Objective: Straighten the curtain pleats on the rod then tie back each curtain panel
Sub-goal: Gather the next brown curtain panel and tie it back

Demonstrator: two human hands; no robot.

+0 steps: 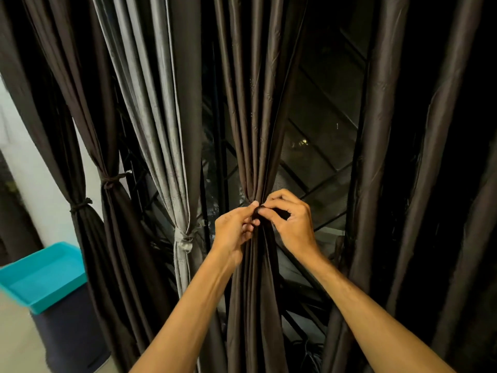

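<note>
A dark brown curtain panel point(252, 130) hangs in the middle, gathered into a narrow bunch at waist height. My left hand point(234, 230) and my right hand point(289, 222) meet at that bunch, and both pinch a dark tie point(258, 211) wrapped round it. To the left, a grey panel point(158, 103) is bound by a pale tie point(184, 242). Two more brown panels further left are each bound by a dark tie point(110, 180), point(80, 205).
Loose brown panels point(403, 157) hang untied on the right. Behind the curtains is a dark window with a diagonal metal grille point(320, 146). A turquoise tub point(43, 275) sits on a dark stand at the lower left, beside a white wall point(35, 170).
</note>
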